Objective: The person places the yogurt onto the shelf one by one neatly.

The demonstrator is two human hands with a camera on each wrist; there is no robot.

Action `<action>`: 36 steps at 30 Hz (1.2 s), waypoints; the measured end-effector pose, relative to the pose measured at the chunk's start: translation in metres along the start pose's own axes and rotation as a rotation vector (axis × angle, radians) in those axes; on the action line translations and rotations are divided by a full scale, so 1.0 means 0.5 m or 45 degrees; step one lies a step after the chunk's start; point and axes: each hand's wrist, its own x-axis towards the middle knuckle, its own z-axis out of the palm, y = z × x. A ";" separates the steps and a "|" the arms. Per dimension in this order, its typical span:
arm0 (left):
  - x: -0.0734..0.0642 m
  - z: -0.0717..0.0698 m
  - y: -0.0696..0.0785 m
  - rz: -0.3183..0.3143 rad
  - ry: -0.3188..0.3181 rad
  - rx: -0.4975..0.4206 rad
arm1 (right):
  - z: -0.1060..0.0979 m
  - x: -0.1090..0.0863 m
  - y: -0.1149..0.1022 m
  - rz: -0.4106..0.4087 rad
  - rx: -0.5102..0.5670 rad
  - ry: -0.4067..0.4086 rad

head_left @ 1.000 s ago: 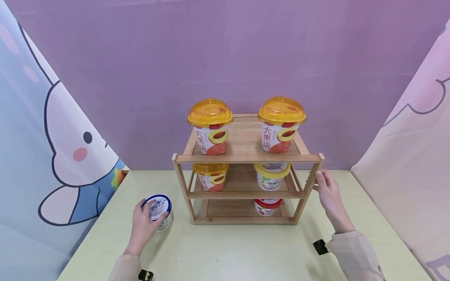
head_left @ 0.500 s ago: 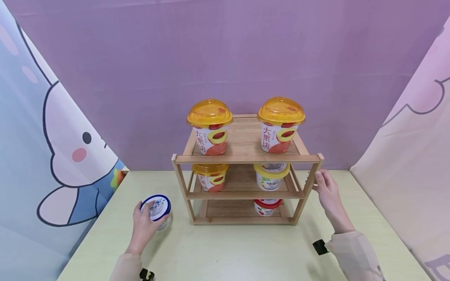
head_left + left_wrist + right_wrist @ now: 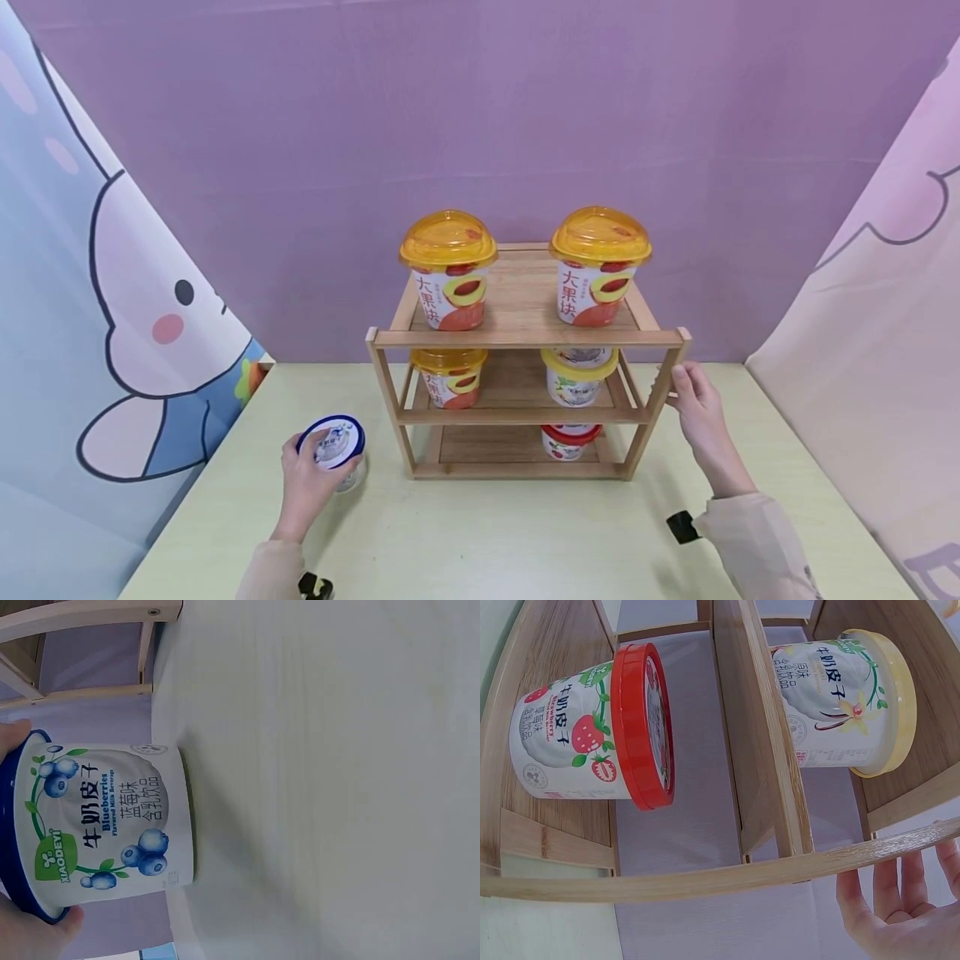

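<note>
My left hand [image 3: 309,490] grips a blueberry milk cup [image 3: 339,438] by its blue-rimmed lid, fingers on the far left side and thumb on the near right. In the left wrist view the cup's printed wall [image 3: 112,817] faces the camera, its base right at the tabletop. On the other side, my right hand [image 3: 703,417] holds the right side post of a three-tier wooden shelf [image 3: 525,338]. In the right wrist view its fingertips [image 3: 885,877] curl behind the post; the thumb is hidden there.
Two orange-lidded fruit cups, left [image 3: 450,287] and right [image 3: 598,283], stand on the top tier. The middle tier bears another orange-lidded cup [image 3: 452,386] and a yellow-lidded cup [image 3: 573,383]. At lower right sits a red-lidded strawberry cup [image 3: 566,446]. A purple curtain [image 3: 480,125] hangs behind.
My left fingers have settled slightly further round the blue lid, which tilts a little; the cup stays at the same spot. The right hand and the shelf have not moved.
</note>
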 end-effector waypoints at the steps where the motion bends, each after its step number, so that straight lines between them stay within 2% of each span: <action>1: -0.001 0.000 0.001 -0.005 0.000 -0.007 | 0.000 0.000 0.000 0.000 -0.005 -0.002; 10: -0.010 -0.010 0.022 0.009 0.002 -0.038 | -0.002 0.000 -0.002 0.009 -0.026 -0.007; 20: -0.040 -0.026 0.067 0.105 0.000 -0.016 | -0.001 0.001 -0.001 0.006 -0.012 -0.004; 27: -0.059 -0.032 0.089 0.188 0.040 -0.002 | -0.001 0.000 -0.002 0.003 -0.023 -0.001; 36: -0.089 -0.041 0.116 0.247 0.056 0.006 | 0.001 0.000 -0.001 0.001 -0.007 0.001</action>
